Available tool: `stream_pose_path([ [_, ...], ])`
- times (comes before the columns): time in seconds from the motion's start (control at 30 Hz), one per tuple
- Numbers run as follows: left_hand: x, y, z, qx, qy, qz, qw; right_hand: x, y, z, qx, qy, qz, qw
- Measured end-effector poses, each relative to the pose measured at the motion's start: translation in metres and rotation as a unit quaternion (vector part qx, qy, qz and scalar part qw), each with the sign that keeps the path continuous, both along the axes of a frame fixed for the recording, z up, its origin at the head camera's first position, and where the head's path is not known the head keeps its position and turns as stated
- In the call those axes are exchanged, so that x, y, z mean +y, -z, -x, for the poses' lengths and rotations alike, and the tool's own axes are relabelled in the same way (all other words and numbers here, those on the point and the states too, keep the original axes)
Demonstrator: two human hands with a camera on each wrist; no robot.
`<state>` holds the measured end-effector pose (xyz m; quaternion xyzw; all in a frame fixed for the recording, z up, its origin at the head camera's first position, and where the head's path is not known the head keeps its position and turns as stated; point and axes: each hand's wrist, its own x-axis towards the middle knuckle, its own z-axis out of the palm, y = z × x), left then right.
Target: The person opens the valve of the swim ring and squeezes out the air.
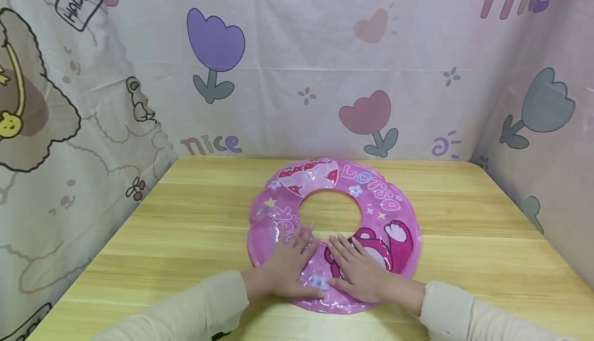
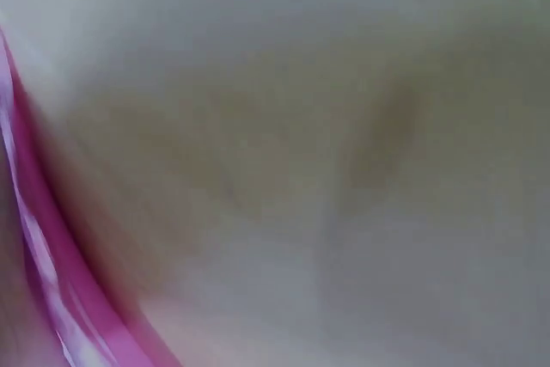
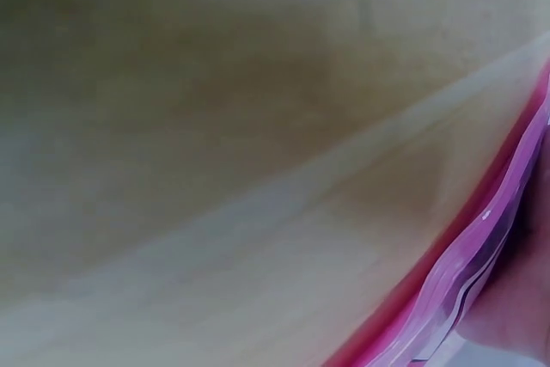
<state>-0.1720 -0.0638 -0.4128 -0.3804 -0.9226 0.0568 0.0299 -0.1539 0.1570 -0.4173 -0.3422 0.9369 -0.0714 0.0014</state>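
Note:
A pink inflatable swim ring lies flat on the wooden table, printed with a bear, flowers, stars and the word LOTSO. My left hand rests on its near left part, fingers straight and spread, thumb pointing right. On the near right part, over the bear print, my right hand lies with its fingers extended. Both palms are down and hidden. In the left wrist view the ring's pink edge shows at the left. The right wrist view has the edge at lower right, beside part of my right hand.
The light wooden table reaches back to a printed cloth with tulips and hearts, which also hangs on both sides. A small dark object, partly hidden, shows under my left sleeve. Both wrist views are mostly blurred.

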Motion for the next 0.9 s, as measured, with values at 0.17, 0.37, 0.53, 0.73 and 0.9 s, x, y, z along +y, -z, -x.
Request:
stream_pose_path([
  [0.17,-0.010,-0.001,0.011,0.006,0.028,0.001,0.9996,0.002,0.004,0.001,0.011,-0.006,-0.007,1.000],
  [0.37,-0.012,0.002,0.014,-0.011,0.032,0.005,0.9994,0.001,0.002,0.000,0.007,-0.007,-0.019,1.000],
  [0.53,-0.011,0.004,0.013,-0.031,0.023,0.013,0.9992,0.001,-0.001,-0.002,0.009,-0.015,-0.021,1.000],
  [0.73,-0.008,0.004,0.011,-0.048,0.007,0.016,0.9987,0.005,-0.004,0.003,0.007,-0.035,-0.036,0.999],
  [0.9,-0.002,0.001,0.009,-0.064,-0.006,0.001,0.9979,0.013,-0.009,0.014,0.000,-0.053,-0.052,0.997],
])
